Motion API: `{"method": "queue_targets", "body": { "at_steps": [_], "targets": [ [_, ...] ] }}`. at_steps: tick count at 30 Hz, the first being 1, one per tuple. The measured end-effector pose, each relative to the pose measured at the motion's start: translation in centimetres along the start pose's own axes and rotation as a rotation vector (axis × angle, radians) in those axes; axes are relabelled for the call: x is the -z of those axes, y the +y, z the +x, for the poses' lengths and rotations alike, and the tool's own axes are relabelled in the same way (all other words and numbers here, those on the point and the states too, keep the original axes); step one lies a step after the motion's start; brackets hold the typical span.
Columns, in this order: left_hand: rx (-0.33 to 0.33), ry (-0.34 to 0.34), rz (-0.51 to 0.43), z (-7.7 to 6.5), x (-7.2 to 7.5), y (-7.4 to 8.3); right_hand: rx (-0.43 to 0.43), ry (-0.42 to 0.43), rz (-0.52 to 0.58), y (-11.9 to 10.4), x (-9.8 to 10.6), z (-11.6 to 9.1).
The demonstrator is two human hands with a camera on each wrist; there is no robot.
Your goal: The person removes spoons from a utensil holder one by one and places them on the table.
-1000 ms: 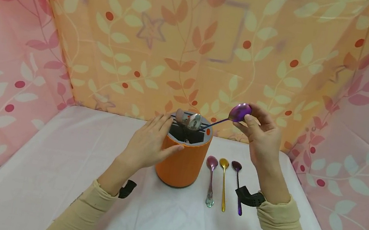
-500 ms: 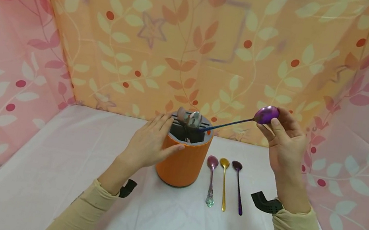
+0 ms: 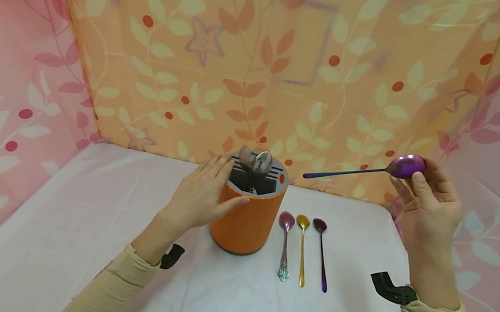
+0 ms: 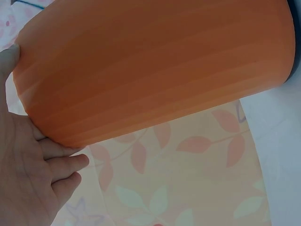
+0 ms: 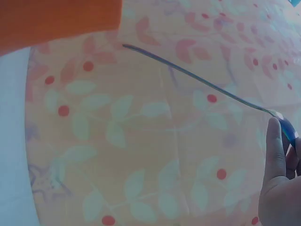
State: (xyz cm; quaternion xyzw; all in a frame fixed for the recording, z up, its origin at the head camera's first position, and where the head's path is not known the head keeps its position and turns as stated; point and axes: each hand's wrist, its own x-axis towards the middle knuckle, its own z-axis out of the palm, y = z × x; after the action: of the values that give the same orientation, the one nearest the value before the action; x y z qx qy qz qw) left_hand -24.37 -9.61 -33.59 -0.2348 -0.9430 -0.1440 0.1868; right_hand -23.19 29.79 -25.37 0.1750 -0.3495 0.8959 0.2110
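My right hand (image 3: pixel 432 212) pinches a long-handled purple spoon (image 3: pixel 406 166) by its bowl. The handle points left, its blue tip in the air to the right of an orange utensil holder (image 3: pixel 242 226); in the right wrist view the spoon handle (image 5: pixel 197 77) stretches out from the fingertips. My left hand (image 3: pixel 199 194) rests on the holder's left rim, fingers fairly straight and thumb along the front. Up close, the left wrist view has that hand (image 4: pixel 28 165) touching the holder's upper end. Inside the holder stand a silver spoon (image 3: pixel 262 162) and a pinkish spoon (image 3: pixel 245 155).
Three spoons lie side by side on the white cloth (image 3: pixel 70 236) right of the holder: a pink one (image 3: pixel 287 220), a gold one (image 3: pixel 303 221) and a dark purple one (image 3: pixel 319 225). Patterned cloth walls (image 3: pixel 254 69) enclose the back and sides.
My right hand has moved right with the purple spoon, drawing its handle out of and away from the holder. The left hand stays on the rim.
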Motion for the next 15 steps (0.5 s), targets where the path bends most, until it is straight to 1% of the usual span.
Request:
{"method": "queue_targets", "body": {
  "at_steps": [4, 7, 9, 13, 15],
  "targets": [
    [-0.003, 0.010, -0.007, 0.0, 0.0, -0.1, -0.026, 0.021, -0.060, -0.9, 1.4, -0.1],
    [-0.010, 0.016, -0.011, 0.0, -0.1, -0.1, -0.073, 0.018, -0.143, -1.4, 2.6, -0.3],
    [-0.011, 0.016, -0.012, 0.0, -0.1, -0.1, -0.115, 0.019, -0.205, -1.7, 3.4, -0.4],
    [-0.009, 0.015, -0.009, 0.0, -0.1, -0.1, -0.212, -0.006, -0.338, -1.8, 4.9, -0.5],
    [-0.008, 0.014, -0.010, -0.1, -0.1, -0.1, -0.265, -0.034, -0.403, -1.7, 5.5, -0.5]
  ]
}}
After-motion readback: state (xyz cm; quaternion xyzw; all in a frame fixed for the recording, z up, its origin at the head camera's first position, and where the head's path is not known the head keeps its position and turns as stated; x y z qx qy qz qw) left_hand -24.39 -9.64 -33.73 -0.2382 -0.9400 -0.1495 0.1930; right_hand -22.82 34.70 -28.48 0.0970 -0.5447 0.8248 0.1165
